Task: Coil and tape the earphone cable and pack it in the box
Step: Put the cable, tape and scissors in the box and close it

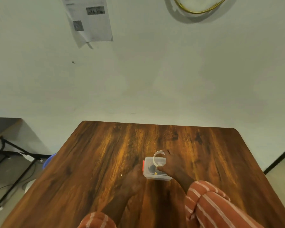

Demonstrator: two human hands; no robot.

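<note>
The box [155, 168] is sitting on the table [105, 153], the left hand [132, 180] lying beside it, the right hand [173, 165] over it.

A small clear plastic box [155, 168] sits open on a wooden table, toward its near right part. A red clasp shows on the box's left side. Inside lies a dark bundle, probably the coiled earphone cable [152, 167], too blurred to make out clearly. A pale roll of tape [158, 157] stands tilted over the box's far edge.
</note>
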